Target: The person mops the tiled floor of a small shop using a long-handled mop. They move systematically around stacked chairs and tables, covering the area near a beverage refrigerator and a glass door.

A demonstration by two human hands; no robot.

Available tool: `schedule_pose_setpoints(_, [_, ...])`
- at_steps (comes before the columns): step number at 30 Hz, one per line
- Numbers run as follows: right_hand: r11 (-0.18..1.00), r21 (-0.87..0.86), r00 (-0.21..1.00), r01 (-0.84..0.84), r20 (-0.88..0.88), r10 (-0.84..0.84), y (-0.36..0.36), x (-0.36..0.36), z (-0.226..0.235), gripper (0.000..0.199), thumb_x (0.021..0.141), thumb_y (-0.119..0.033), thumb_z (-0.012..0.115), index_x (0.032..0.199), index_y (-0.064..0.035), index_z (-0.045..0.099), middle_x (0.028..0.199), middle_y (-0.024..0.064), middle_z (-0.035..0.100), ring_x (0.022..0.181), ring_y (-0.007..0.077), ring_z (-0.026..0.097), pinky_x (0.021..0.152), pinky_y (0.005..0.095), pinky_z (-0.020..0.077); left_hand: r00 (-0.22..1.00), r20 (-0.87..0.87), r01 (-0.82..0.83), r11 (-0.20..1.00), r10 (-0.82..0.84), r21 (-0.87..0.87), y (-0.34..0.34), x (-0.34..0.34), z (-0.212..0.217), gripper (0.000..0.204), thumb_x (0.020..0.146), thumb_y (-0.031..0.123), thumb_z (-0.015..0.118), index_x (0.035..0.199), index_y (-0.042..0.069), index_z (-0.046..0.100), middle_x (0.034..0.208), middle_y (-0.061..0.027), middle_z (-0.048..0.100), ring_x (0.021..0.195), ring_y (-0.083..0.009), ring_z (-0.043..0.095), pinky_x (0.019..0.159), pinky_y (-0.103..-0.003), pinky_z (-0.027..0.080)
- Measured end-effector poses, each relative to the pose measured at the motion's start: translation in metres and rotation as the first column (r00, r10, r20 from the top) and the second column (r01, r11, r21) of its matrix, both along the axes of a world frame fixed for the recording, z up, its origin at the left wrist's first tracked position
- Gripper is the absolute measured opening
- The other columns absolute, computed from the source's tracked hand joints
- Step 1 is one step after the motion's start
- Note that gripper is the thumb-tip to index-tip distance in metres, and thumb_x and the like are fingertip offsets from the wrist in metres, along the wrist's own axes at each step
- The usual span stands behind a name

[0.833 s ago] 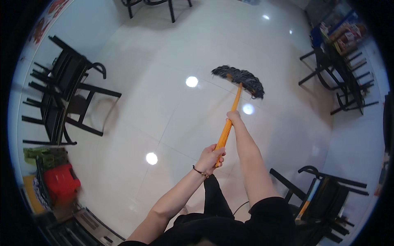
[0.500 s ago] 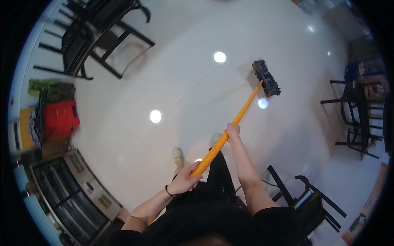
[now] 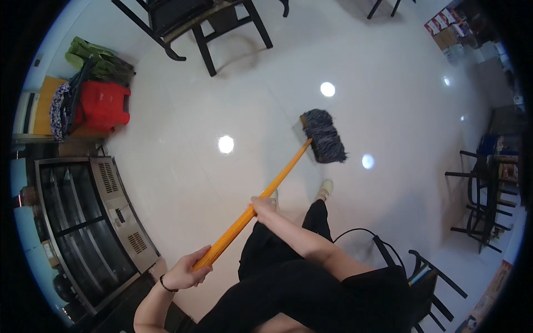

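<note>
A mop [image 3: 280, 176] with a long orange-yellow handle runs from the lower left up to the middle of the view. Its dark grey stringy head [image 3: 326, 136] rests on the shiny pale floor [image 3: 183, 183]. My left hand [image 3: 187, 267], with a dark band at the wrist, is wrapped round the handle near its upper end. Farther down the shaft, my right hand [image 3: 262, 207] grips it too, its arm crossing in front of my legs. My light-coloured shoes stand just short of the mop head.
A glass-fronted metal cabinet [image 3: 88, 222] stands at the left, with a red plastic stool [image 3: 105, 105] beyond it. Black chairs stand at the far left [image 3: 230, 25], the right [image 3: 480, 194] and the lower right [image 3: 425, 283]. Boxes [image 3: 444, 28] sit at the far right.
Both hands and the mop handle have swung left. The mop head has come left and nearer across the floor. My view has turned, and my feet have shifted.
</note>
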State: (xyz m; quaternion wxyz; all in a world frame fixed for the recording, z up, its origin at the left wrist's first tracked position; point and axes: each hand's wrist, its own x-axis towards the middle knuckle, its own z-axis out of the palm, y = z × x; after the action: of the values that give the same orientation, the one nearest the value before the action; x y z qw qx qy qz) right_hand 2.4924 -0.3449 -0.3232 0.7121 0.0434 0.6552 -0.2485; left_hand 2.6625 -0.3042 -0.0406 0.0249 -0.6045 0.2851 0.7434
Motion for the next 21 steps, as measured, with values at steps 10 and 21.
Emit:
schedule_pose_setpoints(10, [0.84, 0.18, 0.854, -0.512, 0.21, 0.475, -0.005, 0.122, -0.057, 0.038, 0.064, 0.0, 0.056, 0.097, -0.0012, 0.038, 0.085, 0.014, 0.05, 0.07, 0.028, 0.056, 0.053, 0.0432, 0.05, 0.517, 0.788, 0.789, 0.545, -0.336, -0.285, 0.037, 0.079, -0.031, 0.039, 0.071, 0.022, 0.059, 0.104, 0.004, 0.05, 0.066, -0.0146, 0.056, 0.057, -0.0296, 0.056, 0.051, -0.036, 0.046])
schedule_pose_setpoints(21, [0.892, 0.124, 0.9, -0.434, 0.1, 0.424, -0.032, 0.08, -0.026, 0.05, 0.066, -0.002, 0.053, 0.102, 0.0081, 0.02, 0.091, 0.0183, 0.044, 0.073, 0.0262, 0.056, 0.051, 0.0346, 0.0517, 0.492, 0.773, 0.724, 0.682, -0.4, -0.108, 0.027, 0.07, -0.06, 0.033, 0.072, 0.025, 0.059, 0.099, 0.006, 0.053, 0.077, -0.0158, 0.059, 0.065, -0.0251, 0.057, 0.056, -0.034, 0.045])
